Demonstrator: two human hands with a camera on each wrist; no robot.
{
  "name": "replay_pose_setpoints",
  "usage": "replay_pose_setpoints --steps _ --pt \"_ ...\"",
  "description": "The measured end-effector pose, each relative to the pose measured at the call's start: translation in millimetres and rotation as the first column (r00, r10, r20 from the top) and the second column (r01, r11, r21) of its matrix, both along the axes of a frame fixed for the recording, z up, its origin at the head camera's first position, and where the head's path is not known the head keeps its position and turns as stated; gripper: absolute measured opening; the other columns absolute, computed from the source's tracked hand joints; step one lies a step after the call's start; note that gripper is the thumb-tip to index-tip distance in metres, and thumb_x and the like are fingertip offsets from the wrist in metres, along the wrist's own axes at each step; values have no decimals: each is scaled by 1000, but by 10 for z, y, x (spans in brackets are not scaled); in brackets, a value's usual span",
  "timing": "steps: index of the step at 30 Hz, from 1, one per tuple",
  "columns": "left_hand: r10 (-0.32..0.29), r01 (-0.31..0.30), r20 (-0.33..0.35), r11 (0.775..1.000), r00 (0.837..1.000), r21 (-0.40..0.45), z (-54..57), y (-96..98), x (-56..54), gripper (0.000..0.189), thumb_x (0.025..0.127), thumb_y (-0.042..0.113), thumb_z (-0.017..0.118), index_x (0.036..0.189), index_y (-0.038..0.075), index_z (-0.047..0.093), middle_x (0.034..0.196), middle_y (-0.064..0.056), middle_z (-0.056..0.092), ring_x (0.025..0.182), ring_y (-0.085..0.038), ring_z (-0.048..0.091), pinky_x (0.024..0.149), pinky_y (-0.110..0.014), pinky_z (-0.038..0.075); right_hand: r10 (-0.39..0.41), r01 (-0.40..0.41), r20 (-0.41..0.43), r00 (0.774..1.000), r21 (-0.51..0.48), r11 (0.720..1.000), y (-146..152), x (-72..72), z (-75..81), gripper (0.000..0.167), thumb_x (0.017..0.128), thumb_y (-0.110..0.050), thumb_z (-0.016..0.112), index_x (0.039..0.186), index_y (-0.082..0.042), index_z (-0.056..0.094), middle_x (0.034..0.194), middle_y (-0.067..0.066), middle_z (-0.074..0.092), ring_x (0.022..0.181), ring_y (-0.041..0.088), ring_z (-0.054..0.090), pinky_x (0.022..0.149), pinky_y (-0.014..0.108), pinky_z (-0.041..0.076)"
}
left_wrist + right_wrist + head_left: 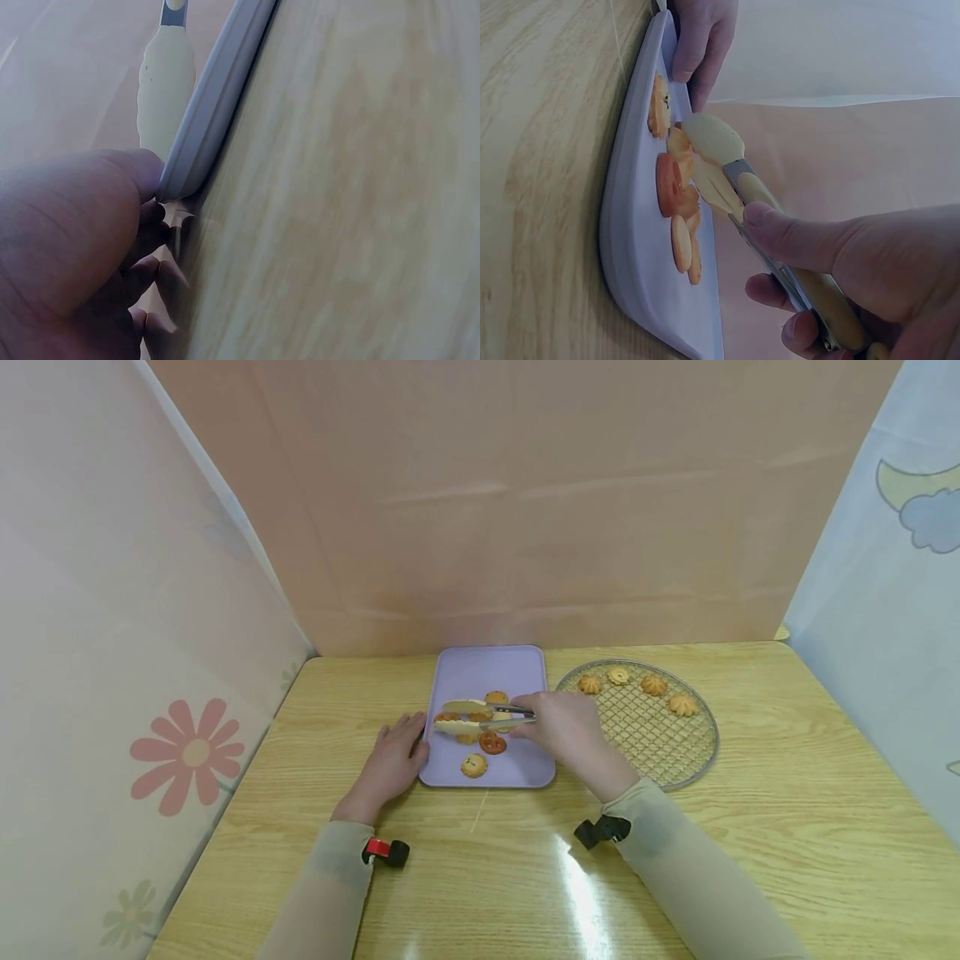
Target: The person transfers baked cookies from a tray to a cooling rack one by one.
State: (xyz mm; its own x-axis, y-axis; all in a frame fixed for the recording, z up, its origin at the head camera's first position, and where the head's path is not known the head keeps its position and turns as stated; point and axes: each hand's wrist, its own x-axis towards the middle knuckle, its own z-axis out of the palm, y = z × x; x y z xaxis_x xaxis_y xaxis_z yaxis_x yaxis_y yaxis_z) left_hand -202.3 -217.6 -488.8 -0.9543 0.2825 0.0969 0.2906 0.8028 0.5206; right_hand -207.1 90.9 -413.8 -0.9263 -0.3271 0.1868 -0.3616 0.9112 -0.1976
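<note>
A lilac tray (487,668) holds several cookies, among them a brown pretzel cookie (492,743) and a round cookie with dark flecks (474,766) near the front. My right hand (566,731) grips metal tongs with cream tips (459,727) over the tray. The tips are spread apart above the cookies; whether they touch one I cannot tell. Beside the tray's left edge my left hand (386,767) rests on the table. In the left wrist view its thumb (142,171) touches the tray rim (214,105), with the other fingers beyond on the tabletop.
Right of the tray lies a round wire mesh rack (652,743). Several cookies, including a flower-shaped one (683,705), sit along its far rim. A brown backdrop (525,527) stands behind the wooden table (795,735), with patterned sheets at both sides.
</note>
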Motion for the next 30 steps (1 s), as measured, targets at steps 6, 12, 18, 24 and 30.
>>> replay_pose_setpoints --steps 6,12,18,24,30 --pt "2 -2 -18 1000 1000 -3 24 11 19 57 111 16 56 163 -8 46 167 -26 47 161 -48 34 131 -70 16 -50 50 -8 999 -10 999 5 -30 -30 53 87 -53 91 133 -28 83 100 7 84 64 18 64 49 37 45" --pt "13 -12 13 1000 1000 -29 29 10 7 59 114 18 57 166 -4 43 170 -22 45 163 -43 31 134 -66 13 -63 62 -6 998 -10 998 -2 -36 -30 54 86 -53 92 133 -29 82 101 7 84 66 20 65 49 38 46" --pt "14 -14 9 999 1000 -35 16 2 -5 59 114 19 57 167 -3 42 171 -21 44 164 -42 31 134 -64 12 -45 45 15 999 7 999 -8 -23 7 56 86 -53 92 135 -28 81 102 6 84 69 18 67 50 37 47" --pt "12 -11 10 1000 1000 -29 10 5 -10 59 113 19 57 166 -4 43 170 -21 45 163 -42 31 134 -65 13 -50 50 51 997 5 999 4 -22 67 63 86 -54 93 140 -26 79 104 10 83 67 19 66 47 35 46" --pt "14 -13 11 999 1000 -29 20 12 7 59 114 19 57 166 -4 43 170 -21 45 163 -42 31 134 -65 13 -58 59 29 998 -20 998 -6 -43 109 59 86 -53 93 138 -27 80 99 5 83 63 17 62 46 34 45"
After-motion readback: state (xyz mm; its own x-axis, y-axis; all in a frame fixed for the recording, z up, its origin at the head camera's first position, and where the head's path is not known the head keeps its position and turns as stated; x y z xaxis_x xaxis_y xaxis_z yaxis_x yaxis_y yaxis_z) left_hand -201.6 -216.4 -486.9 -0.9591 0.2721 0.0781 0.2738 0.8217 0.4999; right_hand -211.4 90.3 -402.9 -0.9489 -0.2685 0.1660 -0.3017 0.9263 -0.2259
